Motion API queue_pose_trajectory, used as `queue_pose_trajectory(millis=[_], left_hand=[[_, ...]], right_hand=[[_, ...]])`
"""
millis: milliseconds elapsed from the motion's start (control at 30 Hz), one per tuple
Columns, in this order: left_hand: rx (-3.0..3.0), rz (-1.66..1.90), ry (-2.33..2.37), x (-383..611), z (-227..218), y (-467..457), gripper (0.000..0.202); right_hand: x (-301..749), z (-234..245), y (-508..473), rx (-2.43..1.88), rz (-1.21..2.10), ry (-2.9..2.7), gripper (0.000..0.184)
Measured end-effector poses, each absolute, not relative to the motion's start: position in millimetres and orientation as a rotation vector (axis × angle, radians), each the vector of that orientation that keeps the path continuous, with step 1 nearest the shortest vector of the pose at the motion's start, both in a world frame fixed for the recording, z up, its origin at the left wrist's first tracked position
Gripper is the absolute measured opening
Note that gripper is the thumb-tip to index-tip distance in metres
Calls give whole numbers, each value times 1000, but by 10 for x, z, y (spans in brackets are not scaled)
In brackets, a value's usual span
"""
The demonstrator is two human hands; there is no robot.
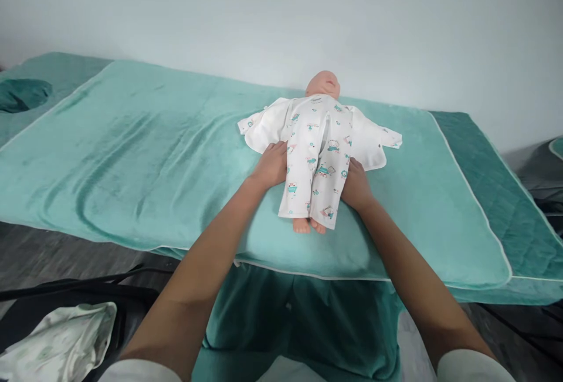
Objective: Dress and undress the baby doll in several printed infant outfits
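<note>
A baby doll (324,84) lies on its back on a green bed cover, head toward the wall. White printed baby trousers (308,153) are spread over its front from the chest down, with the bare feet (301,226) poking out below the hems. Beneath them a white baby shirt (367,144) fans out to both sides, sleeves spread. My left hand (273,165) is closed at the left edge of the trousers, its fingers bent. At the opposite edge my right hand (356,185) is closed too, its fingertips partly hidden behind the cloth.
The green cover (176,135) drapes over a long bed along a pale wall (220,18). At the bed's left end is a round face hole (24,94). A crumpled printed cloth (61,341) lies on a dark chair at lower left. Cables run along the floor at right.
</note>
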State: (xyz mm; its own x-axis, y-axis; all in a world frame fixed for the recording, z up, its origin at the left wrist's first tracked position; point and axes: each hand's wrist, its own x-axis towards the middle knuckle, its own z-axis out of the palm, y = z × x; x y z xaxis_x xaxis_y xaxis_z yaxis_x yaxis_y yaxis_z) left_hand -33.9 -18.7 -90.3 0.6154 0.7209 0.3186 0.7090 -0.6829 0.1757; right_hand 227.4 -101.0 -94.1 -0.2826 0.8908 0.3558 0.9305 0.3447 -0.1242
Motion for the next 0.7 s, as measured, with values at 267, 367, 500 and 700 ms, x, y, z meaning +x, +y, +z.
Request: queue_pose_trajectory(millis=[267,367,500,700], left_hand=[[2676,525,1340,-336,-892,-204,41],[2655,531,1375,-337,-886,-213,39],[2683,528,1388,-339,-889,-221,27],[2680,588,1448,-348,-884,-241,24]], right_hand=[[2110,-899,-829,-1663,-70,-2210,40],[2146,-910,-864,-1651,52,-2208,43],[2213,-946,-911,-1585,160,-2231,42],[2207,-929,-916,-1587,146,-2196,46]])
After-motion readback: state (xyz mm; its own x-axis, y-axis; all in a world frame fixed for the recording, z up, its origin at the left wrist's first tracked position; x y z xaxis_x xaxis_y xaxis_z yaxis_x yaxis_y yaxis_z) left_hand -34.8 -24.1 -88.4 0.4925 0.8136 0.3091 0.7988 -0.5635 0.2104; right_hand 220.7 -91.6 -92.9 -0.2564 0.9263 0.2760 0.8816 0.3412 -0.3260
